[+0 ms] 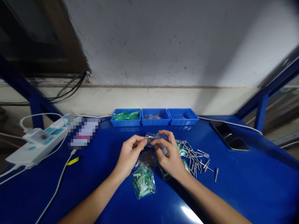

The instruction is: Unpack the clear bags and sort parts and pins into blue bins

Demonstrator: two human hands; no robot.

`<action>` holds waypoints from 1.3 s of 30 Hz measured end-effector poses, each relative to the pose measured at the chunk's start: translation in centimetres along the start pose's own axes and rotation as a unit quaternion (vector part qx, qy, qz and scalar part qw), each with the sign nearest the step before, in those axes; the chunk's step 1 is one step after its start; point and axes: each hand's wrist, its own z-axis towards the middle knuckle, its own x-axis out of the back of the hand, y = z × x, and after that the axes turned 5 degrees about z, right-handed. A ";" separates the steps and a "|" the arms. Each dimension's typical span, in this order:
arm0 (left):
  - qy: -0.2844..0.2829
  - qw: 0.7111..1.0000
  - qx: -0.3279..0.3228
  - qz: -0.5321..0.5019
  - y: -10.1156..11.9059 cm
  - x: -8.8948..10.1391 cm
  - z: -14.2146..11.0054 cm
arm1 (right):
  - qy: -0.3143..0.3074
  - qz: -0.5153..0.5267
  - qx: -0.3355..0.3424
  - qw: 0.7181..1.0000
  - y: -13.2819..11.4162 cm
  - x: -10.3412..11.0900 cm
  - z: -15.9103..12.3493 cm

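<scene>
A small clear plastic bag [151, 136] is held up between my two hands above the blue table. My left hand [130, 152] pinches its left edge between thumb and forefinger. At the other side, my right hand [170, 152] is closed on the bag with thumb and fingers bent. What lies inside the bag is too small to make out. Below the hands lies a bag of dark screws [146, 158], partly covered. Nearer me is a clear bag of green plugs [143, 183]. Loose silver pop rivets [193, 160] are heaped right of my right hand, by more green bags partly hidden.
Three blue bins stand at the back: the left bin [126, 123] holds green packets, the middle bin [156, 123] small metal pieces, the right bin [183, 122] a few bits. A phone [230, 136] lies right. A power strip [44, 141] and white cables [57, 186] occupy the left.
</scene>
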 end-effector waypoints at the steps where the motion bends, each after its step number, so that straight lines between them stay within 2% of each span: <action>1: 0.011 1.000 -0.015 0.020 0.0 0.0 0.0 | -0.003 0.001 -0.021 1.000 0.0 0.1 0.1; 6: 0.020 0.996 -0.045 0.069 0.0 0.0 -0.2 | -0.013 0.032 -0.087 0.996 -0.2 0.0 0.5; 13: -0.008 0.999 -0.030 0.030 0.1 -0.2 -0.2 | 0.017 0.221 -0.151 0.963 0.3 -0.6 0.4; 19: -0.012 0.994 -0.043 0.097 0.3 0.0 -0.2 | 0.012 0.202 -0.177 0.963 0.4 -0.5 0.4; 24: 0.015 0.990 -0.056 0.127 0.4 0.3 -0.1 | -0.036 0.201 -0.206 0.957 -0.1 -0.2 0.6; 30: 0.015 0.986 -0.087 0.139 -0.5 0.3 -0.1 | -0.058 0.276 -0.276 0.919 -0.7 0.2 1.0; 33: 0.020 0.983 -0.105 0.152 -0.7 0.3 -0.1 | -0.068 0.345 -0.321 0.879 -1.1 0.3 1.1; 36: 0.019 0.978 -0.125 0.166 -0.5 0.3 -0.1 | -0.057 0.432 -0.318 0.842 -1.0 0.2 1.1; 37: 0.015 0.978 -0.125 0.167 -0.4 0.3 -0.1 | -0.047 0.442 -0.310 0.840 -0.9 0.2 1.1; 39: -0.006 0.984 -0.097 0.151 -0.4 0.2 0.0 | -0.021 0.406 -0.285 0.868 -0.6 0.0 0.9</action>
